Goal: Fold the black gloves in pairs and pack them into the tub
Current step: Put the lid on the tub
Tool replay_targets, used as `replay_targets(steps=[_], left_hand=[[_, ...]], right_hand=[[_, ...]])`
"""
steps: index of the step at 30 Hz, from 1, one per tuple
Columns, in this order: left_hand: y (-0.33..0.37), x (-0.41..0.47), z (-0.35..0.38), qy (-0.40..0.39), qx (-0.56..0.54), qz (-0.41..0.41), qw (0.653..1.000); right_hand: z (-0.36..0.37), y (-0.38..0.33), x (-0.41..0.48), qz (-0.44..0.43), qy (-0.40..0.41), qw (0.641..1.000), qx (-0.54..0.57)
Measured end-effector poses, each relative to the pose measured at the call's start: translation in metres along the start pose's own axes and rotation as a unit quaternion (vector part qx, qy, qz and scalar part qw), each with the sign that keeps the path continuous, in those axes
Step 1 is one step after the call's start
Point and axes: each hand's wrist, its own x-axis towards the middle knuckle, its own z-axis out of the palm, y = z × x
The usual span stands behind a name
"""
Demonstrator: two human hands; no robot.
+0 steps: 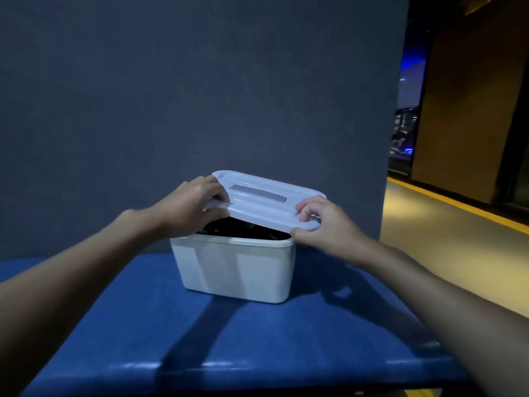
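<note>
Tub (234, 270) sits centre frame on the blue table (257, 353), up against the grey wall (200, 81), w/ its long side running left-right across the picture and tilted a bit down to the right. The lid (266, 202) lies along that same axis directly over it, but it isn't seated: the near edge is raised off the near rim, leaving a dark gap. Can't tell if the far edge rests on the back rim. The hands are apart, one at each short end. Left hand (189, 207) has fingers curled over the lid's left end and thumb under. Right hand (323, 224) pinches the near-right corner tab. Both are equally near, so neither leads, and the lid hangs level-ish between them. Gloves (243, 230) show as a black mass inside the tub just under the lid's front edge. They're too dark to say if they're folded or paired. Whatever comes next prob. turns on that front gap. To close, the near edge must drop straight down onto the rim w/ the corners lined up. To open, it lifts up and away toward the wall. Which of the two it is I can't tell.
</note>
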Motion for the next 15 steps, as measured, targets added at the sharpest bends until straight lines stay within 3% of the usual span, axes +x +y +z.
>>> replay_targets(steps=[4,15], left_hand=[[-0.027,-0.031,0.001,-0.017,0.0,-0.049,0.999],[-0.022,-0.048,0.014,-0.101,-0.079,-0.083,0.988]], right_hand=[[0.031,-0.012,0.008,-0.009,-0.053,0.998,-0.02],[0.035,-0.001,0.004,0.004,-0.071,0.997,-0.042]])
